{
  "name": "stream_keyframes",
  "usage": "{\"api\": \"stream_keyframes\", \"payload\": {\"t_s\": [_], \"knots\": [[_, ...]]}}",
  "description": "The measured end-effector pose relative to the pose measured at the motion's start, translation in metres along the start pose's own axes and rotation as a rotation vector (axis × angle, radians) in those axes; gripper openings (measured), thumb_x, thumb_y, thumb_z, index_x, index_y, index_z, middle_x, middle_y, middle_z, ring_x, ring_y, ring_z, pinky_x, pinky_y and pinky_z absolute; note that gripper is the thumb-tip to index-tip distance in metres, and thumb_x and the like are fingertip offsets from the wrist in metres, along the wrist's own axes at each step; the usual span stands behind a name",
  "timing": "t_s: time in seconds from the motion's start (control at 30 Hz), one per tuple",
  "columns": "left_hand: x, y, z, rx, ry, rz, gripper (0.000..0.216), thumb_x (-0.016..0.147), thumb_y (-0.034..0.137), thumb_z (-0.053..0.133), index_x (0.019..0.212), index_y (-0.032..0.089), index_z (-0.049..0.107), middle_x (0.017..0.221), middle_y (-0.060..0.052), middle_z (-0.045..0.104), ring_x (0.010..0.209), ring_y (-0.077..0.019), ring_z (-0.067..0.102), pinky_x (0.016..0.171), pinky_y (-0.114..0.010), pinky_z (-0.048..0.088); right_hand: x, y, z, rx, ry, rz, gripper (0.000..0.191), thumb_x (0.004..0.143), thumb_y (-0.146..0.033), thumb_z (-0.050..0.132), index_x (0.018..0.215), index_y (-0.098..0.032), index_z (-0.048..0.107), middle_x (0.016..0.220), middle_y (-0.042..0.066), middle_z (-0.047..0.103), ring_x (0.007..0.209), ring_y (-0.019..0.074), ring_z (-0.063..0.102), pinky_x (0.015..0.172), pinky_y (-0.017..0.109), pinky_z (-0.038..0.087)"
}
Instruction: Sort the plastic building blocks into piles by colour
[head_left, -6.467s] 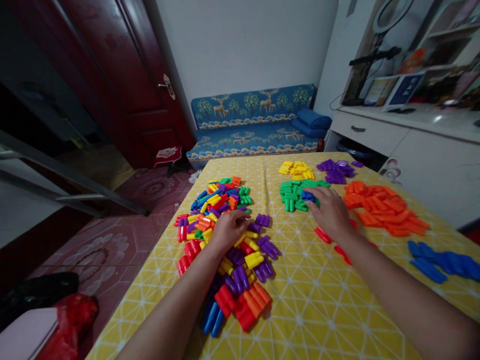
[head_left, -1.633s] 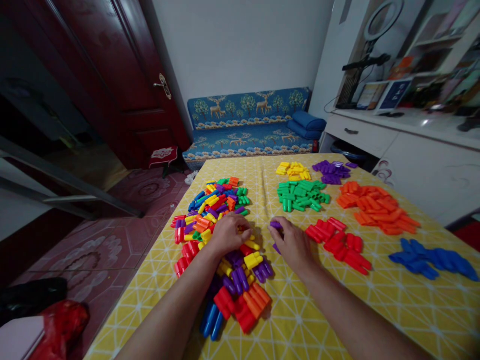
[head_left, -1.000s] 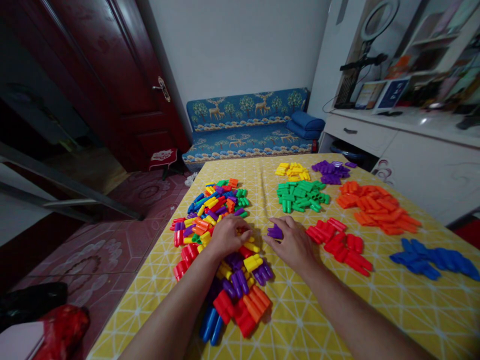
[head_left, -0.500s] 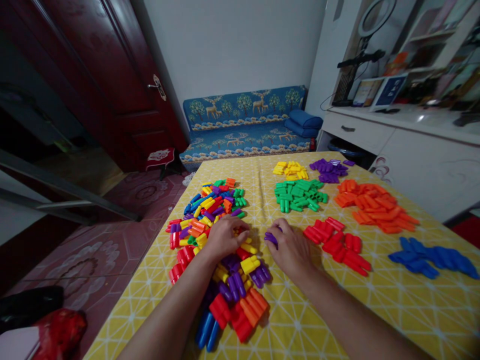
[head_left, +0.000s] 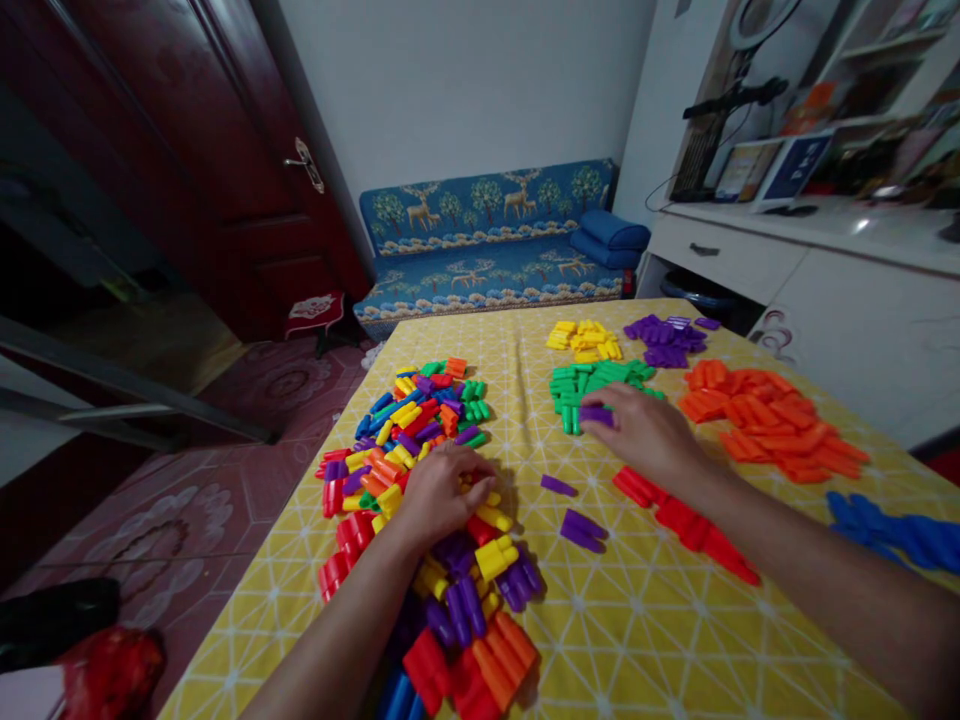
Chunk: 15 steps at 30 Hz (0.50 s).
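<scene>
My right hand (head_left: 637,430) is closed on a purple plastic bullet-shaped building block (head_left: 597,416), pinched at the fingertips above the near edge of a green block pile (head_left: 574,385). Two loose purple pieces (head_left: 583,530) lie on the cloth below that hand, apart from each other. On the left, a long heap of mixed-colour blocks (head_left: 409,412) spreads towards me. My left hand (head_left: 444,495) rests on the heap's right side, thumb and forefinger apart over the blocks; its other fingertips are hidden. Beside it are a yellow block (head_left: 496,557) and purple blocks (head_left: 466,605).
Single-colour piles of yellow (head_left: 585,341), purple (head_left: 665,340), orange (head_left: 772,420), red (head_left: 694,530) and blue (head_left: 892,530) blocks lie across the right half of the yellow patterned tablecloth (head_left: 517,350). Beyond the table stand a blue sofa (head_left: 480,270) and a white cabinet (head_left: 862,320).
My right hand has moved forward and right to the green pile, holding a purple block. Two purple pieces now lie on the cloth where it was. My left hand has barely shifted.
</scene>
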<state>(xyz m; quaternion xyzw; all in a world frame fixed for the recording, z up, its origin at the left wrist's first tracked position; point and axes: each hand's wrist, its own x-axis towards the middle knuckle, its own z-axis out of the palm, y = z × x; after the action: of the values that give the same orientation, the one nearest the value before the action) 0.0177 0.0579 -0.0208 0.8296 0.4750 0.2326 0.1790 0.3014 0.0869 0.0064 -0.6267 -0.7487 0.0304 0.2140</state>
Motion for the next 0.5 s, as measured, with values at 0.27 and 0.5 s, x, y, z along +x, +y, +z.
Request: {"api": "stream_keyframes", "payload": {"t_s": [0.27, 0.5], "knots": [[0.000, 0.002, -0.001, -0.043, -0.021, -0.015, 0.015, 0.085, 0.022, 0.061, 0.094, 0.022, 0.074, 0.095, -0.003, 0.074, 0.092, -0.0198, 0.065, 0.085, -0.033, 0.046, 0.122, 0.147, -0.031, -0.153, 0.113, 0.464, 0.039, 0.083, -0.043, 0.066, 0.106, -0.013, 0.073, 0.103, 0.014, 0.071, 0.083, 0.0187, 0.059, 0.065, 0.030, 0.033], [0.002, 0.003, -0.002, -0.034, -0.049, -0.042, 0.015, 0.085, 0.023, 0.061, 0.094, 0.023, 0.073, 0.096, -0.004, 0.074, 0.092, -0.0217, 0.064, 0.086, -0.035, 0.046, 0.134, 0.168, -0.020, -0.249, 0.001, 0.250, 0.035, 0.083, -0.027, 0.066, 0.115, -0.014, 0.070, 0.115, 0.015, 0.069, 0.094, 0.0216, 0.059, 0.073, 0.031, 0.037]]}}
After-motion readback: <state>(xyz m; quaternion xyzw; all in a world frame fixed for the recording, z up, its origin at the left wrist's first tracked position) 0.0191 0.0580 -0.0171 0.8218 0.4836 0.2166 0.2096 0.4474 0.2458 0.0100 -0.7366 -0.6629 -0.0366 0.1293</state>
